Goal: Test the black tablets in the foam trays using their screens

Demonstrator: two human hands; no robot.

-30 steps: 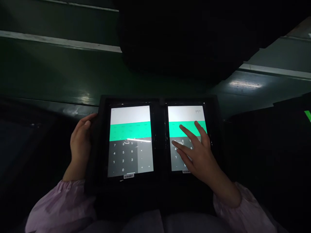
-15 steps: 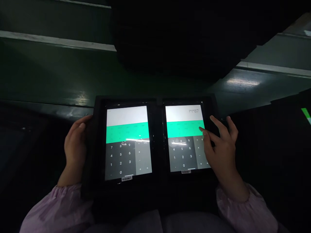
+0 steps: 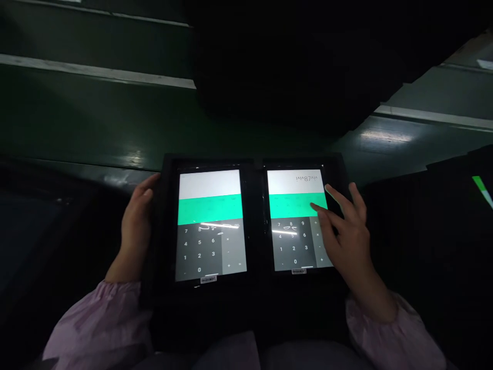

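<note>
Two lit tablets lie side by side in a black tray [image 3: 254, 288]. The left tablet [image 3: 210, 210] and the right tablet [image 3: 296, 182] both show a calculator with a white top, a green band and dark number keys. Characters stand in the white field of the right one; the left one's field is mostly blank. My left hand [image 3: 136, 226] grips the tray's left side, its fingertips hidden at the edge. Over the right tablet's right side is my right hand [image 3: 348, 236], fingers apart, holding nothing. Its index fingertip is at the green band, seemingly touching the glass.
Behind the tray runs a dark green surface [image 3: 96, 118] with pale strips across it. A large black shape [image 3: 292, 61] covers the top middle. A bright green and white strip [image 3: 481, 190] shows at the far right. Barcode labels sit below both screens.
More characters have appeared in the right tablet's white field. My right index fingertip has shifted slightly left along the green band. Tray and left hand sit a little further right in view.
</note>
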